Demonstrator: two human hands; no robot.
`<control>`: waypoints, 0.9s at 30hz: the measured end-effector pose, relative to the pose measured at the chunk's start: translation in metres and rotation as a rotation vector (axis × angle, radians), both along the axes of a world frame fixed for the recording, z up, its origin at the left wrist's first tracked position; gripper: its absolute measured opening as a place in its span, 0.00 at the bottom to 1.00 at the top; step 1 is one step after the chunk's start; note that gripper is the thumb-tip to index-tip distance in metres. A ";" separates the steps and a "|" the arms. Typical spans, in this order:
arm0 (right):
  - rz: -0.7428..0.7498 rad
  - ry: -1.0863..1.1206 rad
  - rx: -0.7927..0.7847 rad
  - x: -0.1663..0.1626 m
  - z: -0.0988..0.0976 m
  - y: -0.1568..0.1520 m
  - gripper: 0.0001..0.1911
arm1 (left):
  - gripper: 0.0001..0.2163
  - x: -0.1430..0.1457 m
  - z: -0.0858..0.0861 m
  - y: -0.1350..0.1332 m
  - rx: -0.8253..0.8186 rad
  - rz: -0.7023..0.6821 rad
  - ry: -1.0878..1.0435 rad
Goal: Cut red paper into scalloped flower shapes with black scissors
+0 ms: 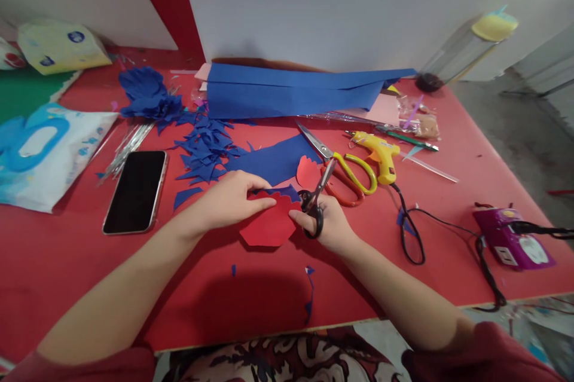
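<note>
My left hand (233, 198) pinches a red paper shape (269, 225) with a strip of blue paper (287, 192) on its top edge, held just above the red table (89, 262). My right hand (329, 223) grips small black-handled scissors (316, 196), fingers through the loops, blades pointing up and away beside the paper. A small red paper cutout (307, 171) lies just behind the scissors.
Yellow-handled scissors (345, 164), a yellow glue gun (379, 155) with black cord, and a purple power strip (511, 238) lie to the right. A black phone (136, 191), blue paper scraps (206, 152), blue sheets (291, 92) and a wipes packet (40, 152) lie left and behind.
</note>
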State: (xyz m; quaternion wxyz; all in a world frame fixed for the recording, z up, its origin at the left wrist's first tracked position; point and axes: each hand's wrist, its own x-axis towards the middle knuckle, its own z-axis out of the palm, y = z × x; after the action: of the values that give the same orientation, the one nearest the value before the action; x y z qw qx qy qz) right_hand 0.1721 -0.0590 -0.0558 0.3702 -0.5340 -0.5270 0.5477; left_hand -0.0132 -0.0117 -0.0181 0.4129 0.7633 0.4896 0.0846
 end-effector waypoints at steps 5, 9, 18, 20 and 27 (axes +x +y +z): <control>-0.168 -0.011 0.018 0.000 0.000 0.001 0.15 | 0.12 -0.001 -0.005 0.004 -0.061 0.289 -0.243; -0.385 0.001 0.049 0.003 -0.004 0.002 0.15 | 0.13 0.004 -0.010 0.005 -0.341 0.516 -0.576; -0.508 0.055 0.160 0.004 -0.010 -0.001 0.17 | 0.20 0.032 -0.037 -0.025 -0.677 0.223 -0.816; -0.463 0.093 0.163 0.002 -0.008 -0.003 0.16 | 0.20 0.037 -0.041 -0.030 -0.633 0.232 -0.831; -0.446 0.137 0.153 -0.001 -0.007 -0.004 0.14 | 0.22 0.041 -0.038 -0.034 -0.427 0.350 -0.754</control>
State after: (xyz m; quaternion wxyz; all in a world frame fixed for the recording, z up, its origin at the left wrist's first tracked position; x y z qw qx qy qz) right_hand 0.1713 -0.0634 -0.0625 0.5560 -0.5691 -0.4098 0.4461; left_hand 0.0283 -0.0457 -0.0560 0.6895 0.4832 0.4330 0.3218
